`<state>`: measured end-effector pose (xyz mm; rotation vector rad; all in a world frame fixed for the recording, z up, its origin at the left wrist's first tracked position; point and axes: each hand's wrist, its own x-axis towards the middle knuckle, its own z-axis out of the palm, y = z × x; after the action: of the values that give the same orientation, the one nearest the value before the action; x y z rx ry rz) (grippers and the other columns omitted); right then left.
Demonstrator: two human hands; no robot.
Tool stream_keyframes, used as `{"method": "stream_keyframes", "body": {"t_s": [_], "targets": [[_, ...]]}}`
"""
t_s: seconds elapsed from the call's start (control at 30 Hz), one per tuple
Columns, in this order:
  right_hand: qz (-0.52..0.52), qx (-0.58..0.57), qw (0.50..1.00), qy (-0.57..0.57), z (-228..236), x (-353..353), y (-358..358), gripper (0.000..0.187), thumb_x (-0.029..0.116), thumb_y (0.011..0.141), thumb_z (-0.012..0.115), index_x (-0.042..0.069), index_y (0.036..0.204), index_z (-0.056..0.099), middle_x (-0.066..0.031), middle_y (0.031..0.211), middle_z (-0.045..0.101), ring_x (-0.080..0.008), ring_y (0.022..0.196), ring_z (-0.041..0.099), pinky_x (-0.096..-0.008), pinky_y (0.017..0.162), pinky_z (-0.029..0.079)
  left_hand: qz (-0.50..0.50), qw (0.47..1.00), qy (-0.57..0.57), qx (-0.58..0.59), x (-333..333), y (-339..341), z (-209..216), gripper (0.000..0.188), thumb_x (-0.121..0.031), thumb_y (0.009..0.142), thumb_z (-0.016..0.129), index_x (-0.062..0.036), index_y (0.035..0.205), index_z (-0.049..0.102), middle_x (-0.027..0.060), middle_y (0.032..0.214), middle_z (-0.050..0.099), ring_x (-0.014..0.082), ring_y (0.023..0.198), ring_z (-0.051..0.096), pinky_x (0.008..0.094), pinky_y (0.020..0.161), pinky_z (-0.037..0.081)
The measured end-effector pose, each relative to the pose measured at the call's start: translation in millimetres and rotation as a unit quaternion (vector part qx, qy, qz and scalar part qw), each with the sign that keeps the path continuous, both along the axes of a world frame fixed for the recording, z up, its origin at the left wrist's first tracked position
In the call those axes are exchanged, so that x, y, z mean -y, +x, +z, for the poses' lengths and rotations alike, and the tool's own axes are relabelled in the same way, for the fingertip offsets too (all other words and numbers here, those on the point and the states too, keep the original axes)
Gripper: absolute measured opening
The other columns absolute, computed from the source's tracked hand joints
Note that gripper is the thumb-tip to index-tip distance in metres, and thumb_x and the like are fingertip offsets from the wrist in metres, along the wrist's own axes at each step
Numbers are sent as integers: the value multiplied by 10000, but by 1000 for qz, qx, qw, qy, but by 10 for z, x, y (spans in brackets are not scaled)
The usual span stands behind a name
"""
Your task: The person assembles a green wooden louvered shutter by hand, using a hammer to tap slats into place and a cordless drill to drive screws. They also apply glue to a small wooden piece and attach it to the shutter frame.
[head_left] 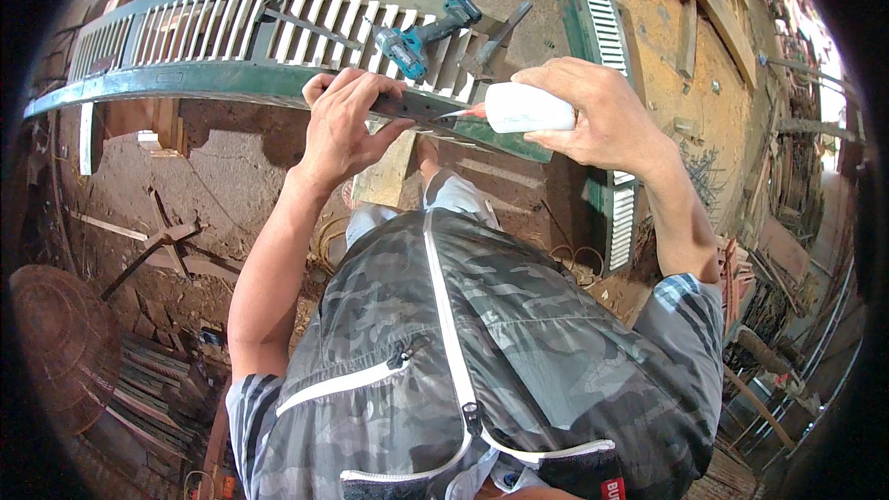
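A white squeeze bottle (pixel 530 108) with a red nozzle lies on its side in the grip of my right hand (pixel 597 111). Its thin tip points left and meets, or nearly meets, the near edge of a long green slatted shutter panel (pixel 222 76). My left hand (pixel 347 116) is closed over that same edge, fingers on top and thumb below, just left of the tip. On the slats beyond my hands rest a teal cordless drill (pixel 405 51) and a hammer (pixel 495 39). Dark holes or marks show along the edge between my hands.
A second green slatted frame (pixel 607 32) lies to the right. Pale wood blocks (pixel 384 171) prop the panel. Long timber beams (pixel 708 0) are at the far right, a round woven basket (pixel 65 347) and stacked wood strips (pixel 153 407) at the lower left.
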<state>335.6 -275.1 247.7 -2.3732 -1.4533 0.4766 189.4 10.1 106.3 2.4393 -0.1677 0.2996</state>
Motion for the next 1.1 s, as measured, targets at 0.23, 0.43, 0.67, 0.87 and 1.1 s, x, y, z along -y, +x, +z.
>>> {"method": "stream_keyframes", "body": {"t_s": [0.23,0.43,0.67,0.87,1.1], "targets": [[-48,-24,999,-4,-22,175,-31,581,241,738,887,47,1256,711,-166,1127,743,-371,1050,717,-447,923,575,5,1000,-3,-9,6,20,9,408,-298,779,922,-173,1102,706,-21,1013,729,198,1006,671,406,1012,341],[-168,-121,978,9,-164,462,-135,620,232,737,932,35,1280,706,-136,1193,752,-293,1087,726,-385,968,560,1,1000,0,-11,0,54,17,429,-294,769,924,-181,1129,718,-17,1026,715,197,994,666,401,1010,341],[-249,-235,934,101,-383,631,-308,596,182,757,949,8,1271,705,-95,1171,752,-163,1074,696,-325,968,544,-4,1000,-10,-17,-19,94,39,447,-255,783,912,-176,1181,726,1,1042,713,206,1041,669,406,1029,344],[-236,-208,944,101,-387,565,-297,613,223,759,942,13,1283,703,-108,1176,753,-180,1084,707,-333,975,541,-25,999,-5,-47,-64,132,75,474,-189,792,884,-171,1231,707,5,1084,716,218,1112,658,407,1061,347],[-206,-179,960,55,-392,339,-125,655,252,746,944,27,1310,697,-113,1207,751,-210,1095,709,-345,965,542,-42,996,-12,-72,-117,146,129,399,-154,855,818,-161,1235,698,-3,1147,733,208,1159,642,426,1091,326]]}}
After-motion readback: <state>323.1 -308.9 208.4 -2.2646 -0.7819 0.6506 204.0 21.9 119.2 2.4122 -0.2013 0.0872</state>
